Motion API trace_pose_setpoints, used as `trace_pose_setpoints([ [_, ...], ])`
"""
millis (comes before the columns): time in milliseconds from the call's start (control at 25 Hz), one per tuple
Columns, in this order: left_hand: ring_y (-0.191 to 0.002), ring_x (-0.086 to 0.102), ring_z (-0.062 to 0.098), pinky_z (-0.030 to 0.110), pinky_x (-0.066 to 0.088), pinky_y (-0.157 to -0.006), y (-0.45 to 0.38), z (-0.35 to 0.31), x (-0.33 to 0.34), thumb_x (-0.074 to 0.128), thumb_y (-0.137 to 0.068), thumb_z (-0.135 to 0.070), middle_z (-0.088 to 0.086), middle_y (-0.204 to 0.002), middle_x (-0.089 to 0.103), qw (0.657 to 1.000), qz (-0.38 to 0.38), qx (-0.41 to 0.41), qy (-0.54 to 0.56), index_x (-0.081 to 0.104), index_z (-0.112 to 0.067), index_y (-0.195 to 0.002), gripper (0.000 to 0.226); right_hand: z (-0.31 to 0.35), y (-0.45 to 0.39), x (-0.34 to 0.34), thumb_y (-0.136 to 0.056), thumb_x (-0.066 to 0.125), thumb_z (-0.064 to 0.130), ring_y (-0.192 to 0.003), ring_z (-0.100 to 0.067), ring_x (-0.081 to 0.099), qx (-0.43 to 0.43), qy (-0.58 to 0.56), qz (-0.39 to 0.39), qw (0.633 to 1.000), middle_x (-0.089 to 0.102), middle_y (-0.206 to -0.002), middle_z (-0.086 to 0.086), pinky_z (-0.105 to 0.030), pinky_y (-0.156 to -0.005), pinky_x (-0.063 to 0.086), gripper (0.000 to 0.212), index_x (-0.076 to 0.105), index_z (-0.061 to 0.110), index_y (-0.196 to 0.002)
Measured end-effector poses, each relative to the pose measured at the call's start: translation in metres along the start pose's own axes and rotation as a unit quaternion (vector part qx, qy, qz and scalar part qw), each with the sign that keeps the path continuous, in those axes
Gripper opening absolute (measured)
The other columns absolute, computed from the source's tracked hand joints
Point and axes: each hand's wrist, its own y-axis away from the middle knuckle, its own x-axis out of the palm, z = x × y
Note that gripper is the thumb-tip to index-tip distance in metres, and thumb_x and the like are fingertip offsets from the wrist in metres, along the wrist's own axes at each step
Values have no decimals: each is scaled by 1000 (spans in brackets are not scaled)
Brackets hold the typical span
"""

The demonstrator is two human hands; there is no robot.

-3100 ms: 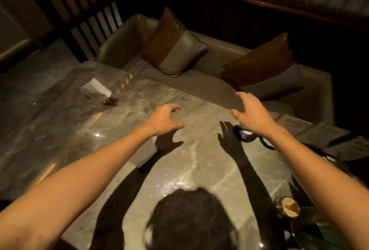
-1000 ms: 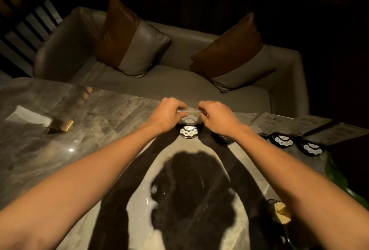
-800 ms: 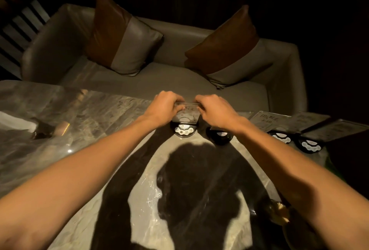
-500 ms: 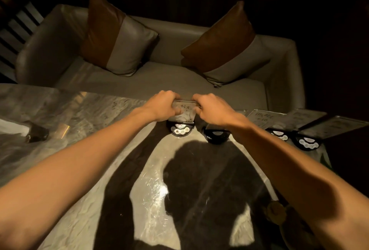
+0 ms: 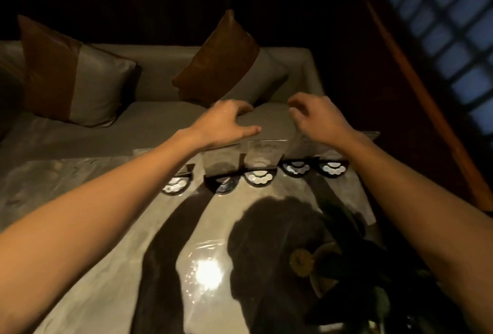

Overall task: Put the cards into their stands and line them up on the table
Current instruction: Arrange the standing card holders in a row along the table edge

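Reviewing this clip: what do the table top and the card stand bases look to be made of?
Table top: polished marble or a marble-look slab, going by the grey veining and mirror-like glare of the lamp. Stand bases: dark glossy half-discs, possibly lacquered wood or plastic, with pale inlaid cloud-like marks; too blurred to settle.

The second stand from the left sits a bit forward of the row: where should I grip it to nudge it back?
Pinch the dark round base by its left and right edges, coming from above; the card standing in it is thin and could tip.
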Motion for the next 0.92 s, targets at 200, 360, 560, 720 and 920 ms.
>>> trace_pose_setpoints([
  [200,-124,60,22,39,49,-104,-57,-68,55,76,-82,-48,7,-136,64,999,13,29,-18,56,-17,-140,69,-96,22,-43,-98,59,16,-124,-28,60,78,9,16,997,61,-137,-12,-38,-99,49,44,56,14,-142],
  [360,-125,59,24,33,47,-101,-88,-98,96,78,-86,-33,10,-137,63,999,25,34,-33,56,-13,-140,62,-145,33,-46,-91,63,11,-127,-34,56,106,77,90,987,56,-141,-15,-51,-104,48,55,50,14,-145],
  [560,-123,61,22,34,47,-102,-113,-107,138,72,-91,-18,7,-131,67,997,60,9,-53,62,-14,-134,43,-181,46,-34,-92,62,16,-116,-33,62,98,122,144,977,67,-125,-9,-56,-100,48,36,60,18,-128],
  [720,-120,64,23,39,50,-103,-122,-109,155,63,-94,-6,6,-125,71,998,31,27,-49,69,-15,-127,34,-195,48,-33,-94,65,14,-106,-30,67,86,92,110,986,70,-118,-10,-44,-87,57,25,63,15,-119],
  [920,-120,65,20,37,49,-105,-124,-112,165,61,-97,-9,4,-125,72,999,12,50,-15,68,-15,-127,32,-200,48,-30,-98,59,9,-109,-27,65,91,75,115,986,68,-121,-8,-32,-81,49,27,61,17,-124],
])
